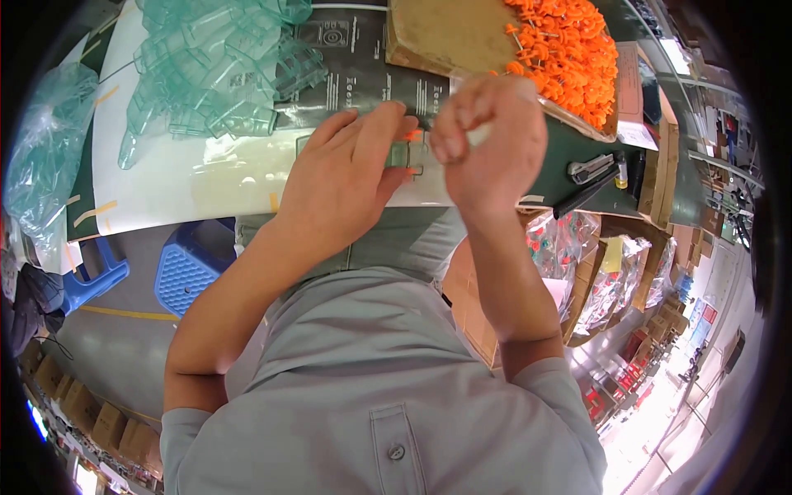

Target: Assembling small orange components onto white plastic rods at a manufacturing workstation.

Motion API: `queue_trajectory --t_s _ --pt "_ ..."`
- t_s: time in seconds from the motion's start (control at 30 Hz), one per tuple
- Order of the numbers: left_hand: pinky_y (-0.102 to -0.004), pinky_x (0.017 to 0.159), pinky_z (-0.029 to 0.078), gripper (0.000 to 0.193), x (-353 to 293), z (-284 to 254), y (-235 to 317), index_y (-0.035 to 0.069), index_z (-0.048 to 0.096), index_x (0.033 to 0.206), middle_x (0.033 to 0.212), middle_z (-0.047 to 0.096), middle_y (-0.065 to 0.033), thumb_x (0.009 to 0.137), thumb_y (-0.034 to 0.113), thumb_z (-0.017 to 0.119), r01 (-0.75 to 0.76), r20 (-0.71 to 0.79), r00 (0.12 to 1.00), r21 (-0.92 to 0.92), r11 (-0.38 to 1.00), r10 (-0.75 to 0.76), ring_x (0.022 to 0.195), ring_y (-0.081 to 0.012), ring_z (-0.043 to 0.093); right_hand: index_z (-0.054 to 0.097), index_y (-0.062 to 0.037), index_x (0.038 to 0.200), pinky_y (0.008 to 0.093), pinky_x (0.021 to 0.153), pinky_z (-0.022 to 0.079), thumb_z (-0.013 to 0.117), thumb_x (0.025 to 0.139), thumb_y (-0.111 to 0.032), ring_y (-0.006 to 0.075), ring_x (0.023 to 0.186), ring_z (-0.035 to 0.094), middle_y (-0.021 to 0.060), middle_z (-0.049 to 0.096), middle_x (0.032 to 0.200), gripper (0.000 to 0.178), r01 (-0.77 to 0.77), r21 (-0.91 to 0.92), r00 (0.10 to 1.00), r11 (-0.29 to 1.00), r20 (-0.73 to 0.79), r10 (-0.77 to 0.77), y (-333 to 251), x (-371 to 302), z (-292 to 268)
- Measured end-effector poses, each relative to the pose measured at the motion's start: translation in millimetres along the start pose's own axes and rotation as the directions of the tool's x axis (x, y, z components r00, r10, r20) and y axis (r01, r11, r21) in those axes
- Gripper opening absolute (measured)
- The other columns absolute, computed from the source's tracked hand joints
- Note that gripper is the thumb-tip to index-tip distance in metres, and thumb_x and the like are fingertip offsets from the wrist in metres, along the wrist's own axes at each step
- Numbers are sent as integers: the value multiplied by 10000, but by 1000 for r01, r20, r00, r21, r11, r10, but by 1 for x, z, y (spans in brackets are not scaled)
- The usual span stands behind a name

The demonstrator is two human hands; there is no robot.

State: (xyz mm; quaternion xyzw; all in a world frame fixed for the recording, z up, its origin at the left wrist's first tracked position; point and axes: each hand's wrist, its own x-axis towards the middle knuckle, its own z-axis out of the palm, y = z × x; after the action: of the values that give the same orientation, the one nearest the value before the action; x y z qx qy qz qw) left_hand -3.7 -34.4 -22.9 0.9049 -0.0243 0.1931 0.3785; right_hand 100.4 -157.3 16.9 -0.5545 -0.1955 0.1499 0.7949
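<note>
My left hand (pixel 337 183) lies over a clear green plastic part (pixel 398 154) on the white work surface, fingers bent and thumb at its near edge. Most of the part is hidden under that hand. At its right end show two small orange pieces with a thin metal rod (pixel 408 154) between them. My right hand (pixel 497 144) is raised just right of the part, its fingers curled in and slightly blurred. Something pale shows between those fingers, too unclear to name. Beyond it, a cardboard tray (pixel 445 37) holds a heap of orange wheel-like pieces on metal pins (pixel 569 62).
Clear green plastic parts (pixel 219 66) are piled at the far left, partly on a black printed sheet (pixel 355 62). A utility knife (pixel 591 169) and a black tool (pixel 584 196) lie at the right. A plastic bag (pixel 49 148) hangs left; blue stools (pixel 191 268) stand below.
</note>
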Motion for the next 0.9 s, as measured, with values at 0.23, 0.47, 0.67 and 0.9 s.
queue_trajectory --t_s 0.23,0.47,0.67,0.9 --pt "-462 1000 373 690 -11 -15 12 3 415 1349 1307 602 -106 760 42 771 94 59 993 95 991 -100 1208 -308 559 686 -136 1196 365 632 514 716 916 -275 257 706 621 98 598 927 314 273 -906 941 323 321 105 -10 -34 -28" --pt "-464 984 375 714 -6 -17 13 11 398 1370 1292 607 -115 756 39 762 133 102 984 128 983 -147 1199 -324 557 730 -185 1176 372 719 534 786 831 -302 262 811 650 70 597 1029 369 100 -939 952 330 186 243 -24 -26 -44" --pt "-462 997 378 697 4 -23 21 13 401 1366 1301 613 -127 759 13 742 205 206 951 145 968 -232 1210 -344 560 742 -179 1148 374 717 530 790 827 -295 268 807 650 71 595 1006 345 128 -904 934 409 248 256 -22 -19 -30" --pt "-491 932 416 624 56 -72 5 34 443 1304 1233 617 -135 744 8 718 5 132 991 217 976 -35 1135 -356 581 727 -73 1125 344 724 520 740 857 -170 260 784 649 108 632 893 285 -22 -893 969 450 92 231 -39 -30 -65"
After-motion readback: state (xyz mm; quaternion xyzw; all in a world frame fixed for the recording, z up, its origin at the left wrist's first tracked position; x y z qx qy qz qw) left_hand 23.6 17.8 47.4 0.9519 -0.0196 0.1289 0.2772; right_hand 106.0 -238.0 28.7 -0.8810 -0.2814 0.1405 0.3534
